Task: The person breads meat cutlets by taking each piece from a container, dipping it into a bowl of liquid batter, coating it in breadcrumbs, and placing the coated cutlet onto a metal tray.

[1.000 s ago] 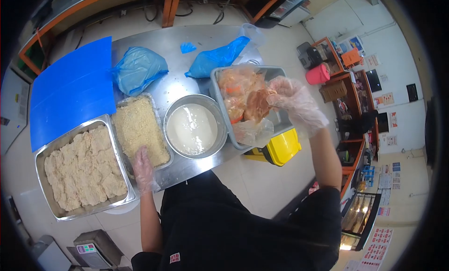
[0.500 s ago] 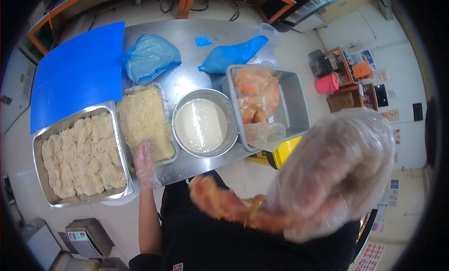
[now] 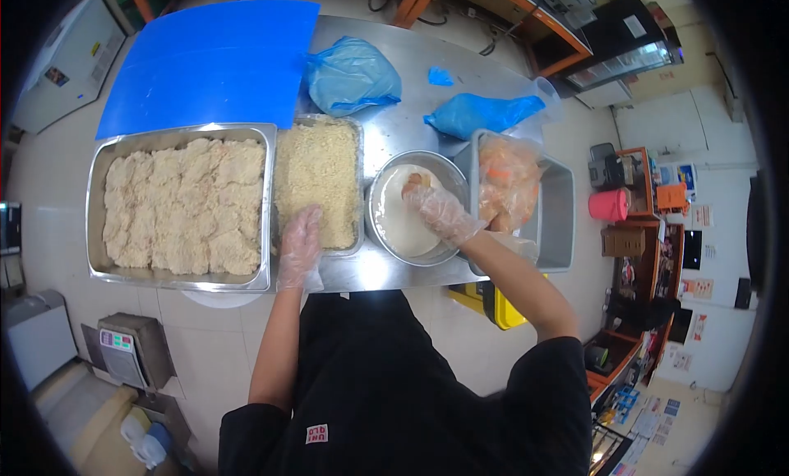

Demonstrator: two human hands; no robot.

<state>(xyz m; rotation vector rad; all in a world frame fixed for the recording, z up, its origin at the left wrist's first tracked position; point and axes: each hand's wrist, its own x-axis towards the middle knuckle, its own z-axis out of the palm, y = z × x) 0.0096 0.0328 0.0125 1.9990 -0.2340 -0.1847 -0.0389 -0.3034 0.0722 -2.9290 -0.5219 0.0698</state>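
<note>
My right hand (image 3: 444, 215), in a clear plastic glove, reaches into the round metal bowl (image 3: 379, 180) of white batter. It is closed on a piece of raw meat (image 3: 417, 183), partly in the batter. My left hand (image 3: 302, 242), also gloved, rests with fingers extended on the near edge of the crumb tray (image 3: 319, 180). To the left, a large metal pan (image 3: 267, 205) holds rows of crumb-coated pieces. Right of the bowl, a grey tub (image 3: 560, 205) contains bagged raw meat (image 3: 505, 180).
A blue board (image 3: 214, 61) lies behind the pan. Two blue plastic bags (image 3: 353, 75) (image 3: 481, 113) and a blue scrap (image 3: 440, 77) are on the metal table (image 3: 411, 53). Below are a yellow bin (image 3: 503, 310) and a scale (image 3: 123, 357).
My right hand has come from the right with the meat, which is now lowered into the batter. The whole view has shifted, and my left hand stays at the crumb tray.
</note>
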